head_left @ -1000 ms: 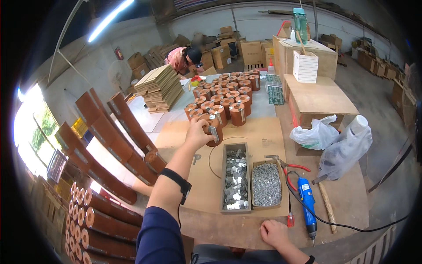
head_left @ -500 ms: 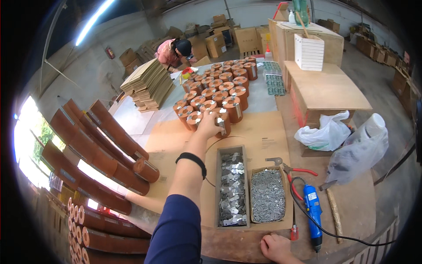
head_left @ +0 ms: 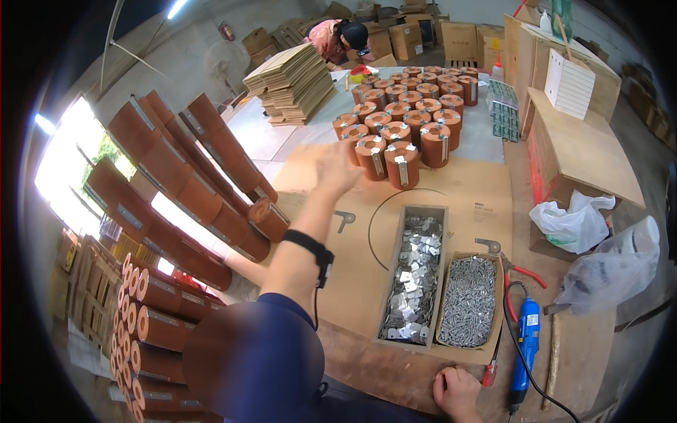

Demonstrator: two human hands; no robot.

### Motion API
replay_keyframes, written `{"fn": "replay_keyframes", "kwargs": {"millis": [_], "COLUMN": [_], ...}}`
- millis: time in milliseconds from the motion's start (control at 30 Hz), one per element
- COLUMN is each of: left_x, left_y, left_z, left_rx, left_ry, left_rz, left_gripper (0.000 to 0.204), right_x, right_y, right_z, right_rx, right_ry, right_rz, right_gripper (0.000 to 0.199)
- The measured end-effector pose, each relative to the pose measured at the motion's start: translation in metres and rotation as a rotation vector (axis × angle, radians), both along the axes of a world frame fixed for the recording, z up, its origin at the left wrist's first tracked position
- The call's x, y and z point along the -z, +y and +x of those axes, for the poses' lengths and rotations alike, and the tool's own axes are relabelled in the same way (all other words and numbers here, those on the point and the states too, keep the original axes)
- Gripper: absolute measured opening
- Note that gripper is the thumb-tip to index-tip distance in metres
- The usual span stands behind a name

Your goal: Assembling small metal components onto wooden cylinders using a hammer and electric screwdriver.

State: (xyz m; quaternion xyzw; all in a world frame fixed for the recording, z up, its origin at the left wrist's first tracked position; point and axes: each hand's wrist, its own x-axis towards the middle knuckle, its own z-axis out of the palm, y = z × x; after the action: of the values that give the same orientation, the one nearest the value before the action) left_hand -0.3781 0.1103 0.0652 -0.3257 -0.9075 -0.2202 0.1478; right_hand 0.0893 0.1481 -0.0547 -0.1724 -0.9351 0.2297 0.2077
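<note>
Bare brown wood of the counter (head_left: 374, 366) runs along the near edge, where the right hand (head_left: 458, 393) rests beside a red-handled screwdriver (head_left: 490, 374); its fingers curl loosely, and whether their tips meet cannot be told. A blue power driver (head_left: 525, 345) lies to the right. Just beyond sit a long tray (head_left: 425, 211) of metal plates (head_left: 415, 275) and a small box (head_left: 462, 345) of screws (head_left: 467, 303), near one another. Farther on, over the cardboard sheet (head_left: 331, 254), the left hand (head_left: 338, 169) reaches out, too blurred to tell whether its fingers are apart or together; no thing shows clearly in them. Brown cylinders (head_left: 402, 169) stand upright in a close group just beyond and to the right of these fingers, the nearest one clear of them; contact with those at the group's left corner cannot be told. The step in hand seems to be handling cylinders at this near edge; a grip on one would call for spread fingers around its rim, without tipping its neighbours. Behind rise a cardboard stack (head_left: 293, 84), a stooping co-worker (head_left: 328, 39) and cartons (head_left: 405, 41).
</note>
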Motion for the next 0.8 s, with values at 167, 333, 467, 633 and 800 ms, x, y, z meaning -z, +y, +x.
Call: {"fn": "replay_keyframes", "kwargs": {"millis": [167,333,467,633,800], "left_x": [-0.023,0.003,0.037,0.035,0.019], "left_y": [-0.088,-0.145,-0.169,-0.167,-0.171], "left_z": [0.004,0.01,0.002,0.023,0.094], "left_rx": [-0.638,-0.827,-0.717,-0.559,-0.3], "left_ry": [0.093,0.131,0.065,0.131,0.198], "left_rz": [-0.317,-0.438,-0.51,-0.258,0.007], "left_gripper": [0.05,0.048,0.054,0.044,0.041], "right_x": [0.001,0.002,0.0,0.006,0.005], "right_y": [-0.002,-0.001,-0.002,-0.001,-0.003], "right_z": [0.001,0.002,0.001,0.002,0.006], "right_rx": [0.007,0.014,0.021,0.027,0.023], "right_ry": [-0.003,0.02,0.023,0.022,0.024], "right_rz": [0.012,0.031,0.042,0.045,0.063], "right_gripper": [0.01,0.01,0.009,0.009,0.009]}}
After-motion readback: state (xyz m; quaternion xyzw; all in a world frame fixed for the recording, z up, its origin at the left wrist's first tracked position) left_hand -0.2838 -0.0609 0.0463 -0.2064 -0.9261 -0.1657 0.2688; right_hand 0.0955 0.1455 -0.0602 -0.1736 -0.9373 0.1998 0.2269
